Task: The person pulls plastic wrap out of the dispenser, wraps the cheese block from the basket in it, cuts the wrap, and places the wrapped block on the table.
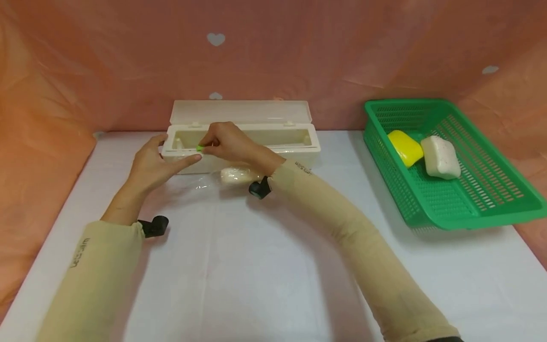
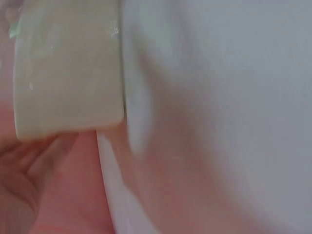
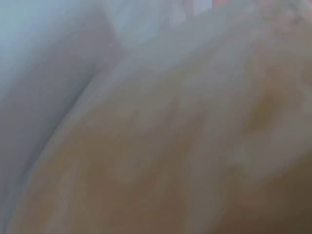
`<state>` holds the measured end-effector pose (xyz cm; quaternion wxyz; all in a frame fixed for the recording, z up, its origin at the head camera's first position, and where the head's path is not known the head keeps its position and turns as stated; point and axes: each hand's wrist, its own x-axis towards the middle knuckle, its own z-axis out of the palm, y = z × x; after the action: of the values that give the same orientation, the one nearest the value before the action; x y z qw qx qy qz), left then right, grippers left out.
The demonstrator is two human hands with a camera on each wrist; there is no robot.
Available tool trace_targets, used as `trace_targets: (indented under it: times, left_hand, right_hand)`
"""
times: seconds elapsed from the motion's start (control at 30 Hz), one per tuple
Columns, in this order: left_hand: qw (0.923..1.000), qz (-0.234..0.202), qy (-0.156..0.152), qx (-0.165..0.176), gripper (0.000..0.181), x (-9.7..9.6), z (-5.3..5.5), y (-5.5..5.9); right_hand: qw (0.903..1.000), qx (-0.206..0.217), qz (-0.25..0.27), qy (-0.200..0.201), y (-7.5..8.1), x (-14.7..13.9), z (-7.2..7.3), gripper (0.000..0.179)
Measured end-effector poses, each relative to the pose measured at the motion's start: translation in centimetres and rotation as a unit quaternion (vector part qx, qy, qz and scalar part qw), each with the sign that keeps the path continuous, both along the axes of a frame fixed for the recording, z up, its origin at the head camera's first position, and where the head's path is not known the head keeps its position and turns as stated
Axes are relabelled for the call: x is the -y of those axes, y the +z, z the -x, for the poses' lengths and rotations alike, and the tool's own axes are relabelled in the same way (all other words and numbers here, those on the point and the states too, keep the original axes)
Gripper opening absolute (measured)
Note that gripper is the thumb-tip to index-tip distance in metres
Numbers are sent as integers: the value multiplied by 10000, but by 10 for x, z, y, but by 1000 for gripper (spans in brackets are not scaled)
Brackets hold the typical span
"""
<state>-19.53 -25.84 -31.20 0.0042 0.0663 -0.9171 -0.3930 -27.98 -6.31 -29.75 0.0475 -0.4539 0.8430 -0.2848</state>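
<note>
With twelve o'clock taken as the far side, the left end of a white box (image 1: 295, 158) is held at about eight o'clock from its middle by the left hand (image 1: 149, 164), thumb spread along the front, fingers round the end. Clear film (image 1: 202, 184) is seen at about seven o'clock from the box; it could be crumpled or stuck to itself if the loose part is caught by the thumb. A small green tab (image 1: 199, 148) is pinched on the box's front rim between thumb and fingers of the right hand (image 1: 228, 142); the rest of that grip is blurred in the right wrist view. A ragged tear could be caused by a tilted tab, and the box could be slid sideways if the left hold is too light. At six o'clock from the box, a white block (image 1: 234, 175) is covered by film and could be dragged by it. The lid (image 1: 241, 112) is raised at twelve o'clock. At three o'clock, well apart, a yellow block (image 1: 407, 148) and a pale block (image 1: 441, 157) are held in a green basket (image 1: 453, 223).
</note>
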Motion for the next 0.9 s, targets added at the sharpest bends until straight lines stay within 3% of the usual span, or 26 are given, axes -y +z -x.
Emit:
trace_targets:
  times: [0.1,0.2,0.5,0.6,0.73,0.9]
  left_hand:
    - [9983,304,193,-460,90,-6,3,-3]
    - [9948,674,354,-672,81,-10,6,-4]
    - [9902,1012,581,-767,74,-7,11,-7]
    - [9891,1068,595,-820,71,-6,12,-7]
    - [9900,1017,656,-726,72,-5,11,-8]
    - [9904,1074,648,-574,78,-6,13,-6]
  right_hand:
    - [10000,-23,26,-3,1,1,-1,20]
    - [10000,-48,38,16,0,1,-2,21]
    - [9997,-208,-133,-36,0,-8,1,17]
    - [9983,-545,-217,69,0,-14,1,18]
    - [9959,-811,-324,225,-2,-18,1,20]
    - [9958,-834,-286,230,-3,-25,0,21]
